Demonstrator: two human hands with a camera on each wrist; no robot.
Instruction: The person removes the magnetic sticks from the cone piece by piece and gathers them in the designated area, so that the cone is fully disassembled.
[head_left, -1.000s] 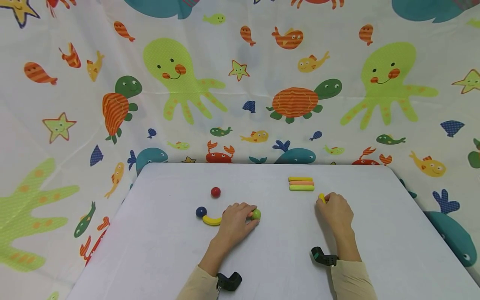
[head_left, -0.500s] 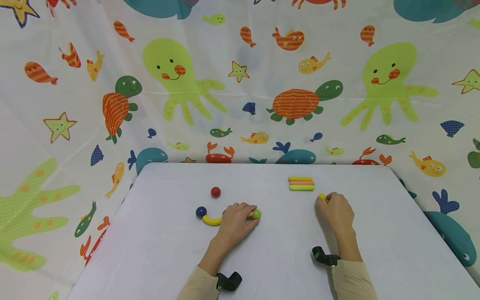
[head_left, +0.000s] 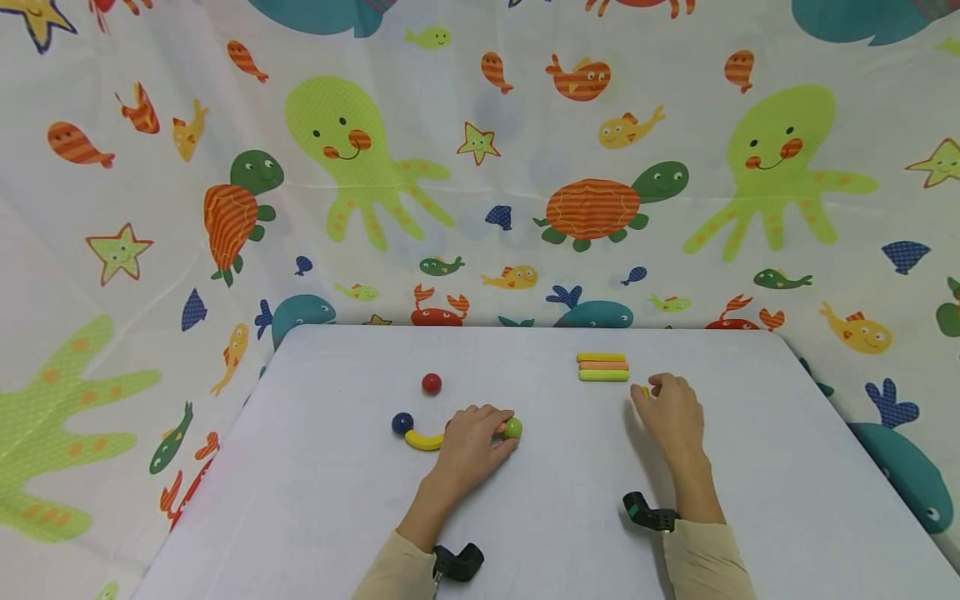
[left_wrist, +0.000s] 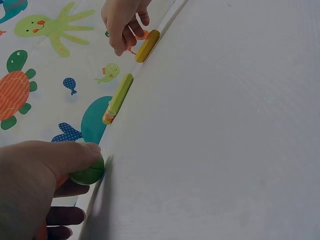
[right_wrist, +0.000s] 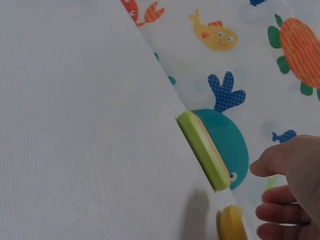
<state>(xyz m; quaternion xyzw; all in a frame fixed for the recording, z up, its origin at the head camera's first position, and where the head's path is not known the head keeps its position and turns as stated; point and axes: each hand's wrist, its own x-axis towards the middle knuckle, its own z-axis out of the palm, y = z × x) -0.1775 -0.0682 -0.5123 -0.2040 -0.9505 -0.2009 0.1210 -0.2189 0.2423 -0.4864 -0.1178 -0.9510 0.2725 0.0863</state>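
In the head view my left hand (head_left: 472, 442) lies over a row of small pieces, its thumb and fingers around a green ball (head_left: 513, 428). The left wrist view shows the thumb pressed on that ball, with orange behind it. A curved yellow piece (head_left: 424, 442) and a dark blue ball (head_left: 402, 424) stick out left of this hand. My right hand (head_left: 672, 421) hovers with its fingers parted, holding nothing. Below it a short yellow stick (right_wrist: 232, 223) lies on the table, apart from the fingertips; in the head view the hand mostly hides it.
Yellow, orange and light green sticks (head_left: 603, 376) lie side by side near the table's back edge, left of the right hand. A red ball (head_left: 431, 384) sits behind the row. The white table (head_left: 315, 525) meets a cloth (head_left: 510, 175) printed with sea animals.
My right hand has let go of the yellow stick and risen a little off it, its fingers spreading. My left hand has stayed where it was.
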